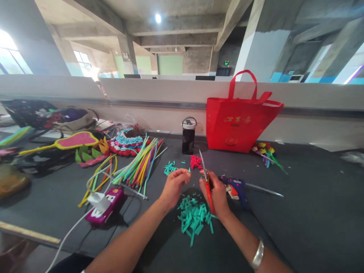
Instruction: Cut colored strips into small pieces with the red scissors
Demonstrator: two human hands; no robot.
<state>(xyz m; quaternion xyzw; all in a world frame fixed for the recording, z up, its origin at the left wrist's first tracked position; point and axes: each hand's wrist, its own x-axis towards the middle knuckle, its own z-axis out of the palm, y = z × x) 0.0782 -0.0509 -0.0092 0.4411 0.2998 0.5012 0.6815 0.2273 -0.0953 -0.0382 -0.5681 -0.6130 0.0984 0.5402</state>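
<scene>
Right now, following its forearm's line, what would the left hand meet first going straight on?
Probably the red pieces, though depth is unclear; the left hand may pass above them.

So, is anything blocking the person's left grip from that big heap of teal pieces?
Nothing visible stands between the left grip and the heap of teal pieces. The orange-handled scissors, held in the right grip, appear only at the heap's right edge.
</scene>
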